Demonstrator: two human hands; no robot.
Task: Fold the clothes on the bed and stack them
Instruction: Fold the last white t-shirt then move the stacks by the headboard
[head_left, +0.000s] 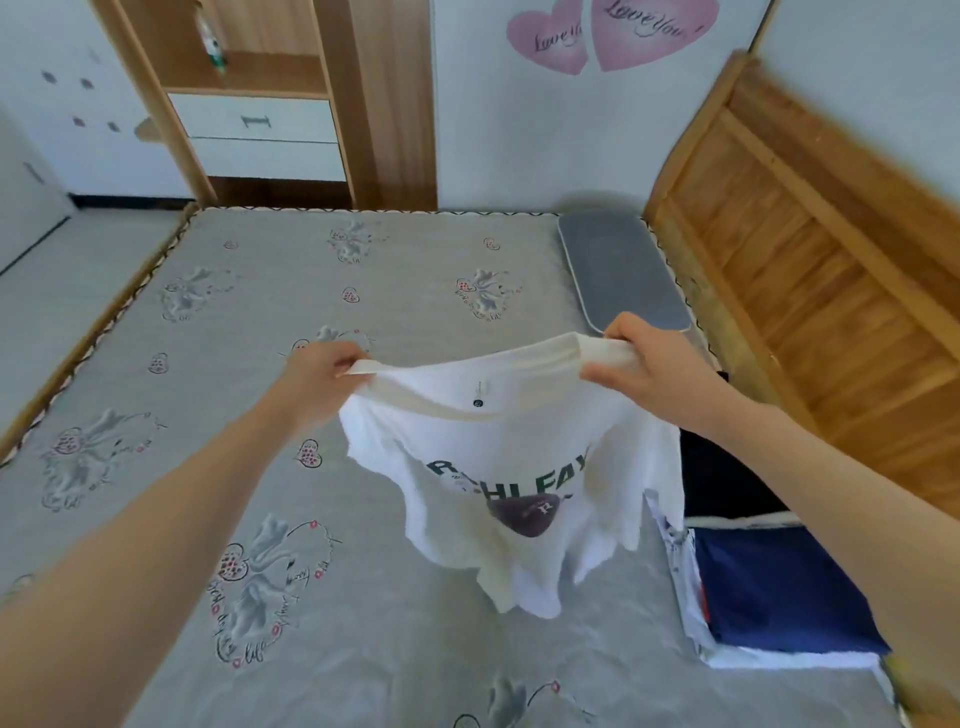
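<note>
Hands, left (324, 371) and right (641, 364), each pinch a shoulder of the shirt (511, 483), holding it above the bed (249, 322), stack (779, 582) at right.

White T-shirt (498, 467) print creased, lettering only partly legible. Collar label too small to read. Fingertips of left hand (317, 379) and right hand (644, 369) buried in shoulder fabric. Folded stack (779, 587) at bed's right edge partly behind right forearm; item count unclear. Bed (260, 322) cut off by bottom edge.
</note>
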